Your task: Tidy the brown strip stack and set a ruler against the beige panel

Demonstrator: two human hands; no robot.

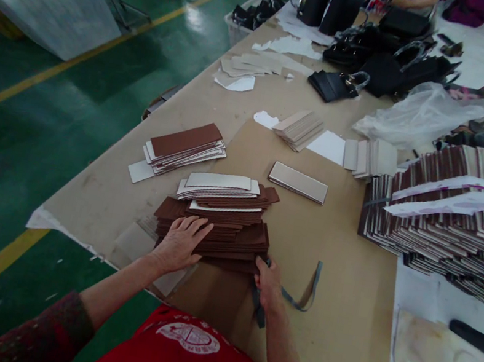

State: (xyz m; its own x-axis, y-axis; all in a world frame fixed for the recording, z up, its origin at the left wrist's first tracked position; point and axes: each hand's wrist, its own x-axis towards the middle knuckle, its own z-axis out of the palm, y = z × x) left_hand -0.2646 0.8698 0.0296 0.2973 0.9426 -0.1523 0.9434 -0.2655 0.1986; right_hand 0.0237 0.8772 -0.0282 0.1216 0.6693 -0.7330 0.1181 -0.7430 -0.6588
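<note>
A thick pile of brown leather-like pieces (236, 236) lies on the table in front of me, partly fanned out. White-faced pieces (220, 183) rest on its far side. My left hand (181, 244) lies on the near left part of the pile, fingers stretched out over it. At the pile's near right corner, my right hand (269, 280) has its thumb and fingers closed on the edge of the brown pieces. A grey strap (309, 299) passes by that hand and curls to its right. How far the strap runs under the hand is hidden.
Another brown-and-white stack (187, 146) lies to the left, with a beige-topped stack (298, 181) further right. Large bundled rows of panels (452, 212) stand at the right. Black bags (384, 62) and a plastic sheet (424, 116) lie beyond. A co-worker's arm (417, 0) shows at the far end.
</note>
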